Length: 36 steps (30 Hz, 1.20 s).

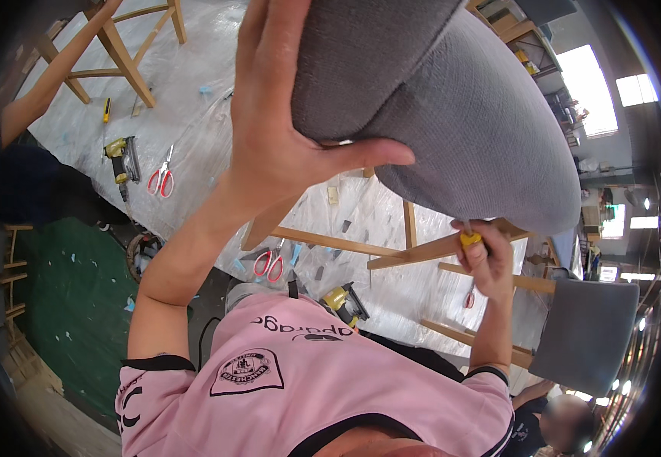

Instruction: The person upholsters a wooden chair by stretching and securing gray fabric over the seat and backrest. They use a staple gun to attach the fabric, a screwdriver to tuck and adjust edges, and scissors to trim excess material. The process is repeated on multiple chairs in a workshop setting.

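Note:
A chair with grey fabric padding [490, 114] and wooden legs [346, 241] stands tilted on the table close in front of me. My left hand [277, 145] is open and braced against the padding, its fingers stretched up along the side and its thumb out along the lower edge. Below the rounded edge on the right, my right hand [490, 259] is closed around the yellow handle of a screwdriver [471, 239]. Its thin shaft points up at the underside of the padding; the tip is hidden there.
Plastic film covers the table [193, 114]. On it lie red-handled scissors [161, 181], a second pair [269, 264], a staple gun [122, 158], another staple gun [346, 303] and scraps. Another person's arm [56, 80] touches a wooden chair frame [121, 57]. A grey-padded chair [585, 335] stands at right.

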Each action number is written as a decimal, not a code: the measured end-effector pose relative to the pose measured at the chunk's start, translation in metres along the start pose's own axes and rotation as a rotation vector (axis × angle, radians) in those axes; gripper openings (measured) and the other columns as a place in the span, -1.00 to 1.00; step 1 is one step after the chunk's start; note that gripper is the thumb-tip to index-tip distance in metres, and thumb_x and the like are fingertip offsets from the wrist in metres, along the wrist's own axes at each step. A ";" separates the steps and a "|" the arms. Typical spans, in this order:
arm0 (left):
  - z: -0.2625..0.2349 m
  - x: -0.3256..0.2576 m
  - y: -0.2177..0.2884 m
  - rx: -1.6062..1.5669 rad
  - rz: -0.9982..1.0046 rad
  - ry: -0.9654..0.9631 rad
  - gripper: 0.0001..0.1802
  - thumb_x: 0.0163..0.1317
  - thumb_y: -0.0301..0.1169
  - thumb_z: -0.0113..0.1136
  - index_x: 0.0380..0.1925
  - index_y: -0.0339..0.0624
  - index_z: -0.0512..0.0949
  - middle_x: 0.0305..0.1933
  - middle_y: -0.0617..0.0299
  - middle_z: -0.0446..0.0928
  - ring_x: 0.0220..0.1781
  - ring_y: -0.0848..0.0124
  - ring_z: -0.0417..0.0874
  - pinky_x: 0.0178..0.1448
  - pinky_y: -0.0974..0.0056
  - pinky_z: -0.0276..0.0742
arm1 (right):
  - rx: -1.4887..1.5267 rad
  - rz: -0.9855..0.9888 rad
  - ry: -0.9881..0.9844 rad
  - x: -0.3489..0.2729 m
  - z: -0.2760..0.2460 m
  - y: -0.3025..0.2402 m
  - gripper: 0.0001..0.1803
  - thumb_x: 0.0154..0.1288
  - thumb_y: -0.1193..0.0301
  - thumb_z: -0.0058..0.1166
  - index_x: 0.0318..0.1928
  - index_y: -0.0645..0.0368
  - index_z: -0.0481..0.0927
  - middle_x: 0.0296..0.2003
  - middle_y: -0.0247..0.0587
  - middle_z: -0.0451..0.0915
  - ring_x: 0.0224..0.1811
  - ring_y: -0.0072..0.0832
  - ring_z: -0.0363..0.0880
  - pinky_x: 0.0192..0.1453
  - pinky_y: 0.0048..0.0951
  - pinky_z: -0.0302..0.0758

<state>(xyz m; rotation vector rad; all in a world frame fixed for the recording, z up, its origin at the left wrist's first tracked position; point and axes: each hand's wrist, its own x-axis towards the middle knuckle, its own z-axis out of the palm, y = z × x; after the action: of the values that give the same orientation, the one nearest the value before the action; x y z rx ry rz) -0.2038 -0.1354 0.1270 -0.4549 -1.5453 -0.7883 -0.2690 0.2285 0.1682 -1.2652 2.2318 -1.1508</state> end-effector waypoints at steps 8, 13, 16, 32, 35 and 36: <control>-0.001 0.006 0.000 -0.099 0.004 -0.020 0.58 -0.17 -0.14 0.79 0.60 -0.41 -0.24 0.60 -0.29 0.01 0.58 -0.09 0.26 0.60 -0.09 0.23 | -0.080 -0.054 0.011 -0.005 -0.014 0.015 -0.54 0.54 0.11 0.15 0.12 0.28 0.64 -0.12 0.02 0.77 -0.41 -0.48 0.66 -0.25 -0.46 0.55; -0.003 0.009 0.010 -0.027 -0.074 0.023 0.59 -0.20 -0.11 0.80 0.60 -0.42 -0.21 0.59 -0.28 0.04 0.59 -0.07 0.24 0.60 -0.08 0.21 | -0.210 -0.242 0.004 0.015 -0.025 0.010 -0.57 0.56 0.16 0.13 0.15 0.29 0.61 -0.15 0.00 0.75 -0.56 -0.67 0.43 -0.48 -0.58 0.35; 0.004 0.016 0.031 -0.097 -0.269 0.137 0.59 -0.20 -0.09 0.80 0.60 -0.43 -0.20 0.59 -0.27 0.05 0.59 -0.06 0.24 0.60 -0.07 0.21 | -0.219 -0.216 0.018 0.013 -0.023 0.008 -0.56 0.56 0.14 0.14 0.15 0.28 0.60 -0.13 -0.02 0.75 -0.50 -0.66 0.46 -0.42 -0.57 0.39; 0.006 0.012 -0.029 -0.102 -0.838 -0.018 0.46 -0.08 0.14 0.66 0.59 -0.29 -0.10 0.22 -0.33 0.58 0.26 -0.07 0.68 0.35 0.10 0.59 | 0.132 0.185 0.579 -0.096 0.032 0.062 -0.60 0.56 0.27 0.13 0.20 0.31 0.56 -0.42 -0.32 0.55 -0.50 -0.65 0.44 -0.43 -0.59 0.38; 0.007 0.013 -0.039 -0.079 -0.926 -0.092 0.44 -0.05 0.16 0.63 0.59 -0.33 -0.09 0.14 -0.33 0.63 0.17 -0.09 0.73 0.30 0.09 0.63 | 0.256 -0.292 1.047 -0.042 0.054 0.013 -0.62 0.57 0.33 0.13 0.23 0.29 0.51 -0.28 -0.24 0.61 -0.28 -0.58 0.60 -0.28 -0.58 0.54; 0.005 0.011 -0.046 -0.077 -0.889 -0.076 0.43 -0.04 0.14 0.62 0.59 -0.33 -0.09 0.11 -0.32 0.65 0.13 -0.10 0.75 0.28 0.09 0.64 | 0.080 -0.327 0.978 -0.016 0.053 -0.009 -0.65 0.57 0.36 0.12 0.22 0.27 0.51 -0.17 -0.19 0.64 -0.14 -0.53 0.63 -0.16 -0.56 0.59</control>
<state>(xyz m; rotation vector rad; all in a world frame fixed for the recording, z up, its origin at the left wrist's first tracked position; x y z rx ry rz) -0.2411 -0.1658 0.1283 0.1906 -1.7903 -1.5187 -0.2227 0.2141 0.1407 -1.1992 2.5748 -2.3514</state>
